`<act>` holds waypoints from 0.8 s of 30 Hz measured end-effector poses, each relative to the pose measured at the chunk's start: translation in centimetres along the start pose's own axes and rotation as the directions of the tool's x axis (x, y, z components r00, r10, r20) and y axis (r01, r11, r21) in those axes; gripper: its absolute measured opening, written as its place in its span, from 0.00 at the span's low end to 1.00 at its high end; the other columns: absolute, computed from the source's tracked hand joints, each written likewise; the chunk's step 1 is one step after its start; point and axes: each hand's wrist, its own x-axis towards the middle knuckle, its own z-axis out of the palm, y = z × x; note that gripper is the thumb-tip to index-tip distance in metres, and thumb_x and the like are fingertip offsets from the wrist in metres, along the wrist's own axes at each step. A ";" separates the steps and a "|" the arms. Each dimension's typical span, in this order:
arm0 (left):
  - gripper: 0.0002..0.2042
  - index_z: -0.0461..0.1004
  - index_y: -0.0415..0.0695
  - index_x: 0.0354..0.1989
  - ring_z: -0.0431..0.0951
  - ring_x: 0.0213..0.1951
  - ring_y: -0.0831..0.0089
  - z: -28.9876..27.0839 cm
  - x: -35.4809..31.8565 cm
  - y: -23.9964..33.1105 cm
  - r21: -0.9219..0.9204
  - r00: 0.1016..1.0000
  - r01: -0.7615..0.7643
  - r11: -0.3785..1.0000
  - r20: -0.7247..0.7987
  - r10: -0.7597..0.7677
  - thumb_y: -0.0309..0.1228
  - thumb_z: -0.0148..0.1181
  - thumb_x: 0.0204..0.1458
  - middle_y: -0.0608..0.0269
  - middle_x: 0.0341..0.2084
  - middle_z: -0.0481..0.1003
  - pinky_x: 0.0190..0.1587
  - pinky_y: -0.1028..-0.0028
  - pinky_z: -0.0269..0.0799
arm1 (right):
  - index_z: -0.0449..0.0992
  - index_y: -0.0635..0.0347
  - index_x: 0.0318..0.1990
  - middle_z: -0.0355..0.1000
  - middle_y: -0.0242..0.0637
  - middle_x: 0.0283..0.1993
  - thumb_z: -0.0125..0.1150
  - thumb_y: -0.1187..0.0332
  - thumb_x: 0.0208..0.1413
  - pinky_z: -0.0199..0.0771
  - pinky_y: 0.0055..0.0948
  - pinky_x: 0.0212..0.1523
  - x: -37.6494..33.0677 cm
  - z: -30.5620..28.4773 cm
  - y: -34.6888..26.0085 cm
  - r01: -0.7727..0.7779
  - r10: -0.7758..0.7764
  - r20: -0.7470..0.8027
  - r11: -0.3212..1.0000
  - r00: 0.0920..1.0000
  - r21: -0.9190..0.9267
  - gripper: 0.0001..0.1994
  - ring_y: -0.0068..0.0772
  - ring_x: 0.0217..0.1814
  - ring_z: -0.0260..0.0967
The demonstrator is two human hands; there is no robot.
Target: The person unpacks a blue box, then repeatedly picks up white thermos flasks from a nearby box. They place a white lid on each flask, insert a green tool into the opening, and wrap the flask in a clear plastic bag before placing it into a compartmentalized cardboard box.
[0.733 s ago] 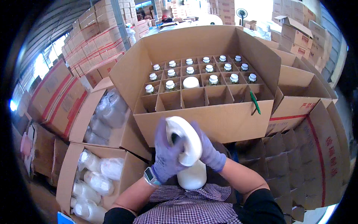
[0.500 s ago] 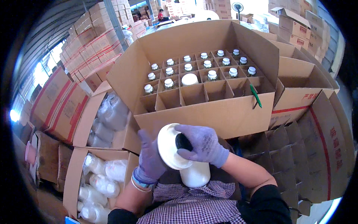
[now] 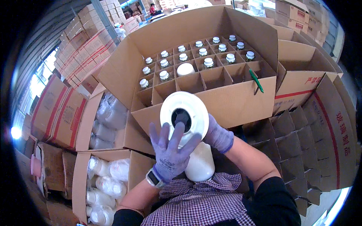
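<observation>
A white, round, wide-rimmed piece with a dark round centre is tilted up in front of my chest. My right hand, in a purple-grey glove, grips it from behind at its right side; those fingertips are hidden. My left hand, gloved the same, has its fingers spread across the lower face, one fingertip over the dark centre. Below, a smooth white rounded container rests against my checked apron. Whether it joins the round piece is hidden by my hands.
Ahead stands a divided carton holding several white-capped bottles, a larger white top and a green pen on its edge. Cartons of wrapped white items stand left; empty divided cartons lie right.
The white round piece has turned its face with the dark centre toward me and moved up. My left hand has come from its side onto that face; my right hand has gone behind it.
</observation>
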 end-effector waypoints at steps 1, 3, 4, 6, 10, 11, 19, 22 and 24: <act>0.35 0.60 0.37 0.67 0.59 0.68 0.52 0.9 -1.2 0.1 -0.123 0.988 0.114 0.986 -0.087 -0.126 0.40 0.64 0.54 0.50 0.66 0.60 0.69 0.50 0.56 | 0.68 0.55 0.63 0.74 0.45 0.55 0.69 0.63 0.52 0.76 0.36 0.54 -0.2 0.1 0.0 0.038 -0.038 -0.001 0.992 0.999 -0.118 0.30 0.44 0.55 0.75; 0.35 0.61 0.37 0.66 0.63 0.65 0.54 1.8 -2.3 -0.1 -0.447 0.917 0.293 0.845 -0.118 -0.380 0.42 0.65 0.54 0.50 0.66 0.62 0.67 0.53 0.59 | 0.68 0.54 0.63 0.75 0.46 0.52 0.69 0.63 0.51 0.78 0.37 0.50 0.2 0.3 -3.0 0.001 -0.055 -0.101 0.885 0.993 -0.465 0.30 0.48 0.50 0.77; 0.35 0.62 0.37 0.66 0.66 0.63 0.56 1.1 -1.7 -0.2 -0.650 0.869 0.414 0.637 0.075 -0.489 0.43 0.66 0.53 0.51 0.65 0.63 0.65 0.56 0.62 | 0.70 0.57 0.60 0.76 0.47 0.43 0.67 0.64 0.49 0.78 0.41 0.42 0.6 0.0 -5.9 -0.036 -0.009 -0.128 0.938 0.992 -0.345 0.29 0.54 0.41 0.77; 0.35 0.63 0.38 0.64 0.72 0.58 0.60 0.4 -0.3 -0.3 -0.690 0.834 0.519 0.504 0.283 -0.473 0.45 0.67 0.52 0.53 0.63 0.65 0.61 0.61 0.68 | 0.72 0.56 0.57 0.77 0.44 0.40 0.68 0.57 0.49 0.77 0.42 0.42 0.4 0.0 -5.8 0.151 -0.194 -0.051 0.881 0.980 -0.449 0.27 0.50 0.42 0.77; 0.32 0.72 0.42 0.55 0.53 0.69 0.30 2.3 -0.9 -0.9 0.059 0.992 -0.075 0.995 0.106 0.068 0.27 0.74 0.36 0.37 0.69 0.55 0.68 0.46 0.55 | 0.71 0.56 0.59 0.79 0.36 0.45 0.66 0.62 0.55 0.79 0.40 0.46 0.6 0.5 0.7 0.149 -0.149 0.004 0.989 0.989 0.000 0.25 0.45 0.43 0.78; 0.34 0.70 0.43 0.60 0.52 0.71 0.35 3.2 -1.1 -1.5 -0.050 0.997 -0.075 0.996 0.022 0.077 0.26 0.74 0.38 0.37 0.69 0.54 0.68 0.47 0.57 | 0.70 0.57 0.59 0.79 0.36 0.47 0.65 0.63 0.56 0.79 0.40 0.46 0.6 0.4 0.3 -0.030 0.020 0.070 0.988 0.997 0.154 0.24 0.44 0.43 0.78; 0.30 0.73 0.36 0.58 0.67 0.66 0.46 5.5 -2.3 -2.9 -0.477 0.963 0.157 0.865 -0.121 -0.242 0.52 0.56 0.61 0.39 0.65 0.65 0.66 0.57 0.63 | 0.71 0.63 0.53 0.77 0.45 0.42 0.51 0.59 0.67 0.78 0.36 0.36 0.6 0.1 -1.5 -0.490 0.502 -0.058 0.859 0.863 0.146 0.17 0.40 0.38 0.77; 0.31 0.76 0.35 0.55 0.74 0.60 0.55 5.2 -2.8 -5.7 -0.703 0.921 0.336 0.627 0.105 -0.375 0.54 0.55 0.61 0.44 0.56 0.75 0.62 0.61 0.68 | 0.75 0.63 0.53 0.78 0.41 0.38 0.48 0.58 0.68 0.77 0.31 0.39 0.5 -4.3 -1.1 -0.675 0.685 0.101 0.729 0.722 -0.118 0.19 0.30 0.35 0.75; 0.30 0.77 0.35 0.55 0.76 0.58 0.59 5.7 -4.1 -7.9 -0.735 0.901 0.427 0.526 0.294 -0.320 0.54 0.56 0.61 0.47 0.54 0.77 0.61 0.63 0.69 | 0.75 0.61 0.53 0.77 0.43 0.48 0.50 0.61 0.66 0.75 0.38 0.54 -1.9 -5.3 1.2 -0.595 0.594 -0.052 0.793 0.803 -0.127 0.17 0.35 0.49 0.76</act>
